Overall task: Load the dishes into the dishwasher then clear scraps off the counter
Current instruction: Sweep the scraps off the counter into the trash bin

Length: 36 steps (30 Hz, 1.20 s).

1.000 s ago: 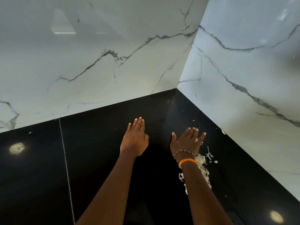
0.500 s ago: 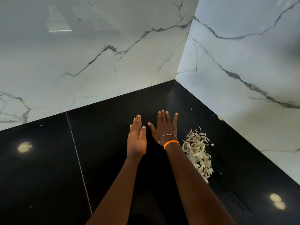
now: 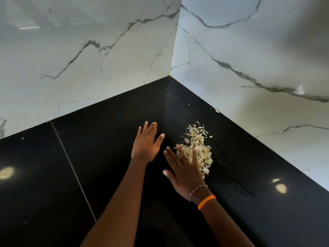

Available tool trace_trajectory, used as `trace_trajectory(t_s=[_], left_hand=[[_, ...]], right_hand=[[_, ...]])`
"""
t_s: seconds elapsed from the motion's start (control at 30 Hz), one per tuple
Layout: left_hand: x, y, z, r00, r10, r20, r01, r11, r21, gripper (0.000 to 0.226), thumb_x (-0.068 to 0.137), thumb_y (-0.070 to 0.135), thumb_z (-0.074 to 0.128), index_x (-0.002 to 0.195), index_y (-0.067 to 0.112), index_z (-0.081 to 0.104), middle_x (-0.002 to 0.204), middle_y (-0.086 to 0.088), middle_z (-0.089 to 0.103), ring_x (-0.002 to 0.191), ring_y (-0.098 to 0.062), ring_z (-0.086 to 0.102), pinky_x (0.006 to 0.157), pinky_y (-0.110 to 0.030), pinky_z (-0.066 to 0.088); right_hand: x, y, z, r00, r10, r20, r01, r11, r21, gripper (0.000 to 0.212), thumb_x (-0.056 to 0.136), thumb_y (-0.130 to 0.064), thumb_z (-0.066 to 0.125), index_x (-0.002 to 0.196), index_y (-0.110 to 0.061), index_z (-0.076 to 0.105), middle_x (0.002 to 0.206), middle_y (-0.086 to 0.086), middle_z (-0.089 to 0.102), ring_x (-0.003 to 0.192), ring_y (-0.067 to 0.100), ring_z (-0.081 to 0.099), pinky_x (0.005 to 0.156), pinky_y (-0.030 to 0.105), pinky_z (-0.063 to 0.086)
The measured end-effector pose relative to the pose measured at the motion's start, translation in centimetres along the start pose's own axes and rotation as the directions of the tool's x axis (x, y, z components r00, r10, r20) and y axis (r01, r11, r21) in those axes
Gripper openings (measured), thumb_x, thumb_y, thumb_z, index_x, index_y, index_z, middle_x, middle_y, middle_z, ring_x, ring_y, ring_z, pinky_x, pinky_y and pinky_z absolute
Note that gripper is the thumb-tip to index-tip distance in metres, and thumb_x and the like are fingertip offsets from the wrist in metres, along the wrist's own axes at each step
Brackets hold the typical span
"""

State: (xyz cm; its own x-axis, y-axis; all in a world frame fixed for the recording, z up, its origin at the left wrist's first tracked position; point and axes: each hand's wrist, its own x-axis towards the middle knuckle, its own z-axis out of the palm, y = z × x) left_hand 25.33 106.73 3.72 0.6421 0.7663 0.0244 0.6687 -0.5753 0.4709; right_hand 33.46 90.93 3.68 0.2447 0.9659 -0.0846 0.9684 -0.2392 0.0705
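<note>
A pile of pale, shredded food scraps point(image 3: 198, 145) lies on the glossy black counter point(image 3: 89, 166) near the corner. My right hand point(image 3: 183, 168), with a beaded and an orange wristband, is flat with fingers straight, its fingertips over the near left edge of the pile. Just left of the pile my left hand point(image 3: 146, 142) is spread flat over the counter, fingers straight, holding nothing. No dishes or dishwasher are in view.
White marble walls with grey veins point(image 3: 89, 59) meet in a corner behind the counter. A few stray crumbs point(image 3: 216, 110) lie along the right wall's foot. A thin seam point(image 3: 71, 163) runs across the counter at the left.
My right hand has drawn back toward me and now overlaps the near edge of the scrap pile. The left hand has stayed flat beside it. The view has shifted slightly.
</note>
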Motion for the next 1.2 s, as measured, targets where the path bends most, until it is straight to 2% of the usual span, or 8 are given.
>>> trace_trajectory(t_s=[0.17,0.27,0.37,0.63,0.8,0.9,1.0,1.2], left_hand=[[-2.3,2.1,1.8,0.996,0.049,0.073,-0.049,0.999,-0.006,0.064,0.098,0.046,0.02,0.15,0.012,0.003,0.158,0.0,0.001,0.145,-0.014,-0.008,0.119,-0.03,-0.003],[-2.4,2.2,1.9,0.996,0.073,0.058,-0.074,0.997,0.022,0.066,0.097,0.05,0.016,0.15,0.012,0.002,0.158,0.001,0.003,0.145,-0.012,-0.004,0.118,-0.029,-0.002],[-1.9,2.2,1.9,0.997,0.067,0.031,-0.068,0.997,0.035,0.076,0.091,0.06,0.011,0.15,0.013,0.004,0.158,0.0,0.005,0.146,-0.013,-0.002,0.119,-0.03,0.001],[0.8,2.6,2.5,0.997,-0.022,0.07,0.01,0.985,0.172,0.121,0.052,0.081,-0.033,0.149,0.013,-0.005,0.158,-0.002,-0.008,0.145,-0.016,-0.011,0.117,-0.036,-0.004],[5.5,2.4,2.7,0.996,0.038,0.081,-0.057,0.969,0.241,0.117,0.056,0.083,-0.028,0.149,0.016,-0.006,0.158,0.0,-0.01,0.144,-0.014,-0.013,0.119,-0.039,-0.004],[5.6,2.0,3.1,0.997,0.053,0.057,-0.065,0.967,0.245,0.113,0.058,0.082,-0.026,0.149,0.017,-0.006,0.157,0.002,-0.011,0.143,-0.011,-0.014,0.119,-0.037,-0.004],[5.6,2.2,2.8,0.996,0.061,0.057,-0.073,0.969,0.236,0.113,0.058,0.082,-0.027,0.149,0.017,-0.006,0.156,0.002,-0.012,0.143,-0.01,-0.015,0.118,-0.036,-0.005],[5.4,2.2,2.6,0.997,0.076,0.034,-0.082,0.972,0.218,0.114,0.058,0.082,-0.027,0.149,0.018,-0.003,0.157,0.004,-0.01,0.143,-0.009,-0.013,0.119,-0.034,-0.005]], right_hand=[[-0.6,2.7,-0.3,0.968,0.202,-0.15,-0.199,0.979,0.036,0.063,0.095,-0.051,0.011,0.142,-0.017,0.037,0.15,0.0,0.034,0.141,0.028,0.022,0.111,0.057,-0.008],[-2.9,3.3,0.6,0.764,0.632,-0.132,-0.555,0.747,0.366,0.074,0.09,-0.06,0.014,0.148,-0.015,0.009,0.157,0.004,0.006,0.145,0.023,0.001,0.115,0.047,-0.014],[-2.1,3.5,1.1,0.644,0.764,0.044,-0.689,0.554,0.467,0.079,0.09,-0.058,0.014,0.147,-0.007,-0.005,0.157,0.011,-0.003,0.145,0.023,-0.008,0.119,0.042,-0.004],[7.0,5.1,-0.7,0.82,0.569,-0.063,-0.288,0.504,0.814,0.07,0.092,-0.053,0.016,0.148,-0.012,0.01,0.156,0.004,0.012,0.145,0.016,0.007,0.117,0.036,-0.001],[12.6,16.4,-0.4,0.897,0.396,-0.198,-0.229,0.798,0.557,0.082,0.079,-0.062,0.013,0.144,-0.015,0.027,0.153,0.003,0.026,0.144,0.021,0.014,0.116,0.042,0.007],[16.2,21.1,0.6,0.955,0.252,-0.155,-0.15,0.864,0.48,0.059,0.095,-0.042,0.036,0.142,-0.006,0.031,0.151,0.011,0.028,0.141,0.023,0.023,0.115,0.028,0.009],[16.7,20.8,1.0,0.967,0.208,-0.149,-0.086,0.813,0.576,0.048,0.098,-0.023,0.039,0.142,-0.007,0.031,0.151,0.008,0.029,0.142,0.018,0.023,0.115,0.026,0.011],[15.4,17.7,0.4,0.96,0.009,-0.278,0.229,0.544,0.807,0.067,0.089,-0.058,0.032,0.138,-0.014,0.041,0.141,-0.005,0.042,0.133,0.002,0.035,0.11,0.017,0.025]])
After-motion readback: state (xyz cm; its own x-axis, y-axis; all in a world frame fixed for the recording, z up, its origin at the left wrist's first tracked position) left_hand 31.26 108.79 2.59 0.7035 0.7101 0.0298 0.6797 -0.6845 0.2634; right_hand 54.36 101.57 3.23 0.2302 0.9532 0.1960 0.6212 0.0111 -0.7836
